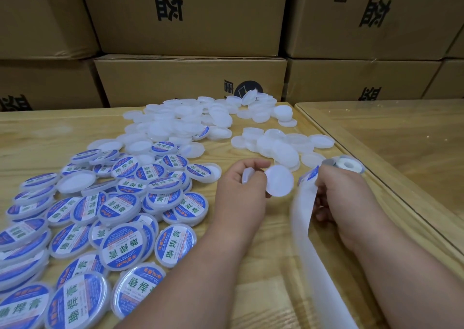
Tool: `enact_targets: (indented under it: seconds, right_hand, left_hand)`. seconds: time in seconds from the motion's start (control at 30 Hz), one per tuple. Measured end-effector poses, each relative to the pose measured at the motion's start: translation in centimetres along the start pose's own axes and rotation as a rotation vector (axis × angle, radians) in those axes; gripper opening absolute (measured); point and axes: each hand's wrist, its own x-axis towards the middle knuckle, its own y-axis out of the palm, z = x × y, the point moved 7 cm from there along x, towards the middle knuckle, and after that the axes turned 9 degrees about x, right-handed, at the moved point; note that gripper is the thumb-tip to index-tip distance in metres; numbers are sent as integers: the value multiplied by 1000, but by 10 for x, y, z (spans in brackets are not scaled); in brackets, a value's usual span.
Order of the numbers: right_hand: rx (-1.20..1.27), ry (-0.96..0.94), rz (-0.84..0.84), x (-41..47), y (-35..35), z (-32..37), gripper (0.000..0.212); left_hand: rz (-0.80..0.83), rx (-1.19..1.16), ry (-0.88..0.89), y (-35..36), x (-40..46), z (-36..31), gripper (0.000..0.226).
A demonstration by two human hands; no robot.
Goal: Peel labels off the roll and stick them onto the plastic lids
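Note:
My left hand pinches a blank white plastic lid by its left edge, holding it just above the table. My right hand grips the white backing strip, which trails down toward me. A blue label sticks up at the strip's top, by my fingers. The label roll lies flat on the table just beyond my right hand. Unlabelled white lids lie heaped at the back. Labelled blue-and-white lids are spread over the left.
The wooden table meets a second, glass-topped table at the right along a raised seam. Stacked cardboard boxes form a wall behind. A smaller cluster of white lids lies just beyond my hands.

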Motion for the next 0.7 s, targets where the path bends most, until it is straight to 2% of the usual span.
enact_targets:
  seconds: [0.1,0.27,0.37,0.5,0.7]
  right_hand:
    - [-26,-37,-13,0,-1,0,24]
    - [4,-381,-95,-8,-3,20,6]
    - [-15,-549,-36,-16,5,31,22]
    - [-180,-754,71,-30,20,43,37]
    - [-319,-855,129,-38,27,49,47]
  left_hand:
    - [-55,-77,-22,-7,3,0,31]
    - [-50,-87,-46,-7,4,2,32]
    - [-41,-76,-46,-5,4,3,29]
    - [-43,-56,-50,-5,5,6,26]
    - [-13,-47,-64,-4,7,8,36]
